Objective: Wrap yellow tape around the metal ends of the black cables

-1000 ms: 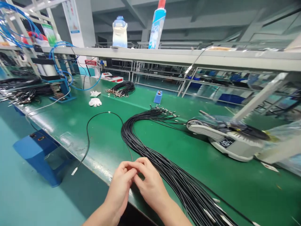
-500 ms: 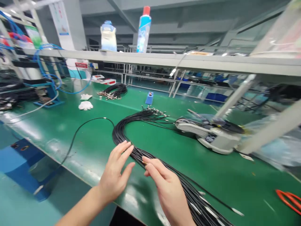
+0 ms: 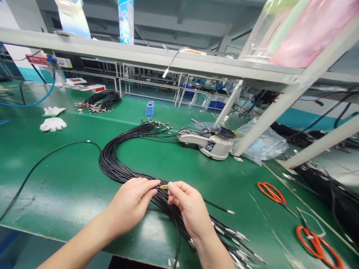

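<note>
One small yellow-and-silver piece [image 3: 164, 186] sits pinched in the grip of the right hand [image 3: 187, 201], above one curved bundle of smooth black cables [image 3: 109, 157], too many to count. Left hand [image 3: 131, 201] just beside the piece, thumb and index close; cannot tell whether its grip holds anything. Glossy green tabletop [image 3: 75, 186] carries two white fabric gloves [image 3: 53, 124], two orange-handled scissors [image 3: 269, 192].

The right hand [image 3: 189, 203] hid one end of a small yellow-and-silver piece [image 3: 164, 186], too small to make out fully. It also covered part of a thick bundle of thin black cables [image 3: 116, 164]. The top edge cropped a cream-and-blue plastic bottle [image 3: 73, 18] and a blue-and-white cylindrical container [image 3: 126, 23]; the left edge cut a single black cable [image 3: 45, 158].
</note>
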A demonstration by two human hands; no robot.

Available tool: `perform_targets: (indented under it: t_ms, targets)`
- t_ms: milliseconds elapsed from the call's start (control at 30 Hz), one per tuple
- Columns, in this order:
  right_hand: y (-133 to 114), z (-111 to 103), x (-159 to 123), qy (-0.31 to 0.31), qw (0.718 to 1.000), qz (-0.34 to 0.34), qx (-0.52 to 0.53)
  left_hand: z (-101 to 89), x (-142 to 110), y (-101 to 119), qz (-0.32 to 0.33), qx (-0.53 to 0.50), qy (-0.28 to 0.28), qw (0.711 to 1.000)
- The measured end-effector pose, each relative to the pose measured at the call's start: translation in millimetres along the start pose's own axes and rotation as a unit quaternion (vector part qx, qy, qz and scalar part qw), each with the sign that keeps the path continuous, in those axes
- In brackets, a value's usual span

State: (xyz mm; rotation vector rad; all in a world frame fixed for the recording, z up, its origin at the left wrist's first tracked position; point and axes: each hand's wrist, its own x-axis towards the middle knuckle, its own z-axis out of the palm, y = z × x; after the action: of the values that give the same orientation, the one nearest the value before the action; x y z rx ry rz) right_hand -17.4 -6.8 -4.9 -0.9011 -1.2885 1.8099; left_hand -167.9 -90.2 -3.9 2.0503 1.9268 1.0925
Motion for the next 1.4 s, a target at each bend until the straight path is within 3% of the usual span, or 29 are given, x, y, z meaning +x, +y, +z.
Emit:
perform_targets:
  t_ms: [267, 567, 767, 1033, 1233, 1400]
  targets:
    - [3, 4, -2, -0.014, 1.0, 0.012, 0.016, 13.3, 5, 6, 0.071, -0.034, 0.064, 0.995]
    - [-2, 1, -6, -0.026, 0.997, -0.036, -0.071, 15.3, 4, 7, 0.087, -0.041, 0.082, 0.992]
    - [-5, 0, -9, -0.026, 0.992, -0.087, -0.083, 17.2, 1, 7, 0.055, -0.037, 0.107, 0.992]
    - [-6, -9, -14, -0.032, 0.997, -0.048, -0.059, 27.4, 0, 6, 0.108, -0.021, 0.161, 0.981]
    - [-3, -9, -14, 0.012, 0.995, -0.07, -0.063, 23.3, -2, 11, 0.019, -0.072, 0.066, 0.995]
    - [-2, -8, -15, -0.009, 0.994, -0.09, -0.064, 18.0, 1, 16, 0.022, -0.078, 0.046, 0.996]
